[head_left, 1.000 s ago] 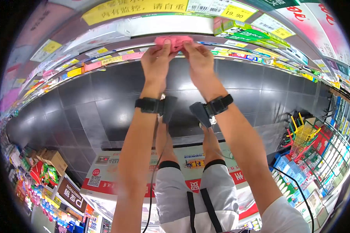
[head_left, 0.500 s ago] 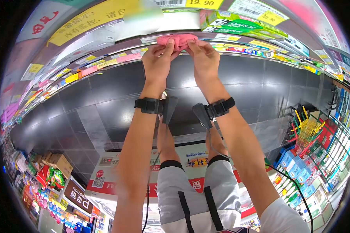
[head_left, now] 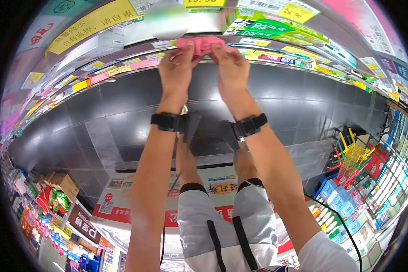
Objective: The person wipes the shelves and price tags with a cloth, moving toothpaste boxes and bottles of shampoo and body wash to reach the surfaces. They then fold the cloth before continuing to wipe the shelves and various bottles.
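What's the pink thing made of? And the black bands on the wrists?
The pink cloth looks like soft matte fabric: it bunches and folds where the left hand and right hand pinch it. The black wristbands look like matte straps, woven or rubbery; I cannot tell which.

Pinching a pink cloth [head_left: 201,45] between left hand [head_left: 176,69] and right hand [head_left: 232,68], against a shelf edge [head_left: 136,63] lined with price tags [head_left: 79,85], just beside green toothpaste boxes [head_left: 268,26], above dark floor tiles [head_left: 118,113].
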Motion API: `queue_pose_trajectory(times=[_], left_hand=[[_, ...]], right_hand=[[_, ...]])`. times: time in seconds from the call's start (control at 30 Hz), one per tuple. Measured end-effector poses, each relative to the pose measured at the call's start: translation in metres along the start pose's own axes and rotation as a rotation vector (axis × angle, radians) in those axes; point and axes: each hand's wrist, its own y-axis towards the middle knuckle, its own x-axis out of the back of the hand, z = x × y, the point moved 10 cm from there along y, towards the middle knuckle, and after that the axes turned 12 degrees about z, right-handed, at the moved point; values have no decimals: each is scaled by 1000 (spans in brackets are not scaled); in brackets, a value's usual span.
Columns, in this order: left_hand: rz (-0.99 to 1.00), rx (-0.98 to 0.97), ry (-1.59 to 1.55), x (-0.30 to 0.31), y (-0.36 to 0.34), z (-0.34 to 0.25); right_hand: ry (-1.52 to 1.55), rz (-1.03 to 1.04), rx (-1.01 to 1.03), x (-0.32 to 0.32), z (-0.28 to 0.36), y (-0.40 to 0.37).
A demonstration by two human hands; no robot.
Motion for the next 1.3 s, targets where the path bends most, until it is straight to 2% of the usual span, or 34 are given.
queue_pose_trajectory(times=[0.07, 0.17, 0.27, 0.4, 0.47, 0.5, 0.6, 0.63, 0.77, 0.9, 1.0, 1.03, 1.13, 1.23, 1.3], left_hand=[[4, 46, 3, -34, 1, 18], [82, 66, -82, -91, 4, 45], [40, 82, -57, -114, 2, 47], [54, 27, 12, -92, 10, 51], [1, -16, -40, -72, -6, 32], [18, -51, -55, -62, -7, 27], [28, -37, 16, -67, -5, 19], [83, -40, -10, -80, -2, 24], [113, -9, 79, -134, -2, 47], [188, -5, -29, -172, -1, 67], [107, 18, -38, -151, -2, 66], [76, 16, -4, -138, -3, 62], [54, -45, -32, -105, -7, 50], [22, -17, -3, -104, -7, 55], [75, 5, -5, -131, -2, 64]], right_hand=[[-91, -50, -29, 34, 27, 6], [9, 12, 78, 73, 59, 19], [-3, -56, 15, 92, 72, 24], [-44, -52, 21, 87, 49, 26], [-58, 71, -54, 69, 36, 24], [-61, 139, -79, 58, 37, 27], [-203, 161, 10, 58, 66, 18], [-224, 126, 23, 67, 70, 19], [4, -41, 133, 119, 83, 20], [-30, -257, 182, 156, 97, 24], [-111, -200, 187, 137, 83, 27], [-30, -115, 235, 122, 74, 30], [-116, 6, 100, 95, 66, 27], [-202, -34, 106, 105, 81, 17], [-214, -93, 148, 124, 95, 17]])
